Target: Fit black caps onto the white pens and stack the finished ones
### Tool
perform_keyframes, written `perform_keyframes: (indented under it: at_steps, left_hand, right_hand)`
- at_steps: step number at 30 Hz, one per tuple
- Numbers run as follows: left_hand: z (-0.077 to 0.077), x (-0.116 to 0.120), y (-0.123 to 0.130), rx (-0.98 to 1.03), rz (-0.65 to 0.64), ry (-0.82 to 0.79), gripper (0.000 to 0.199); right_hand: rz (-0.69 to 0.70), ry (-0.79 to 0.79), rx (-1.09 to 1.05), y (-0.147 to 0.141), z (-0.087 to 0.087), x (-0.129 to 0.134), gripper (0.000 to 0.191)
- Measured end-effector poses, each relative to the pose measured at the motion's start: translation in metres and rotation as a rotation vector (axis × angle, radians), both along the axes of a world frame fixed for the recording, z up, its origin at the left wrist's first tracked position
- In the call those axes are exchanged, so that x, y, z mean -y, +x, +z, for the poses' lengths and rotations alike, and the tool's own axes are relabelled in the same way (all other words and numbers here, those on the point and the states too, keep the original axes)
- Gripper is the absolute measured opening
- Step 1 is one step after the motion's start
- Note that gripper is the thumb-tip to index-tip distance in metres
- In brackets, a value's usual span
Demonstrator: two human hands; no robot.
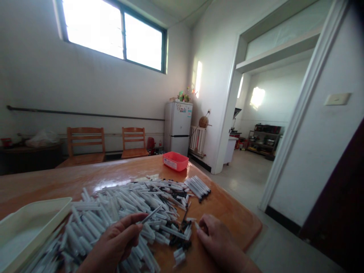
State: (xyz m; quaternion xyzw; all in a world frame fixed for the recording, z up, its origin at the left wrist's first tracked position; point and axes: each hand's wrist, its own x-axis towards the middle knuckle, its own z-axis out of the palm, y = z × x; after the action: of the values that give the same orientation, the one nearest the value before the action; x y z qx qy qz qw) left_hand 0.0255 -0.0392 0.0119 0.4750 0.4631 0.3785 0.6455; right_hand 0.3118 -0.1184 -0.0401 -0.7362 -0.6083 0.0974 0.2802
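Observation:
My left hand (pixel 119 237) pinches a thin grey pen refill (pixel 152 214) between thumb and forefinger, its far end pointing up and to the right over the pile. My right hand (pixel 214 235) rests low at the table's right side with its fingers curled. A small whitish pen part (pixel 196 226) sticks out at its fingertips, too small to name more exactly. Under and beyond my left hand spreads a big heap of white pen barrels (pixel 113 204). Black pen caps (pixel 182 242) lie loosely between the two hands.
A row of assembled-looking pens (pixel 198 187) lies at the table's right. Behind it stands a red plastic basket (pixel 175 162); a cream tray (pixel 61 204) sits at the left. The wooden table (pixel 233 212) has a rounded right corner. Chairs (pixel 87 142) and a fridge (pixel 178 125) stand beyond.

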Motion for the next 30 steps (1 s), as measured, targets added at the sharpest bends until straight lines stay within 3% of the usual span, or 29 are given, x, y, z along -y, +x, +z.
perform_keyframes:
  at_steps: [5, 12, 15, 21, 27, 30]
  left_hand:
    - [0.008, 0.007, 0.002, -0.02, -0.002, 0.018, 0.055]
    - [0.008, 0.006, 0.003, -0.003, -0.033, 0.035, 0.053]
    - [0.005, 0.007, 0.005, 0.018, -0.082, 0.052, 0.05]
    - [0.0, 0.008, 0.007, -0.027, -0.222, 0.051, 0.048]
    - [-0.003, 0.008, 0.006, -0.048, -0.34, 0.055, 0.041]
    - [-0.001, 0.011, 0.006, -0.062, -0.316, 0.069, 0.039]
  right_hand:
    - [-0.028, 0.03, 0.028, 0.001, -0.005, -0.001, 0.009]
    - [0.002, 0.078, -0.045, 0.015, -0.005, 0.001, 0.021]
    - [0.029, 0.083, -0.262, 0.016, -0.004, 0.006, 0.026]
    - [0.212, 0.069, -0.947, -0.003, -0.002, 0.01, 0.03]
    - [0.327, 0.12, -1.2, -0.03, 0.005, 0.004, 0.026]
    - [0.344, 0.112, -1.261, -0.039, 0.004, 0.001, 0.03]
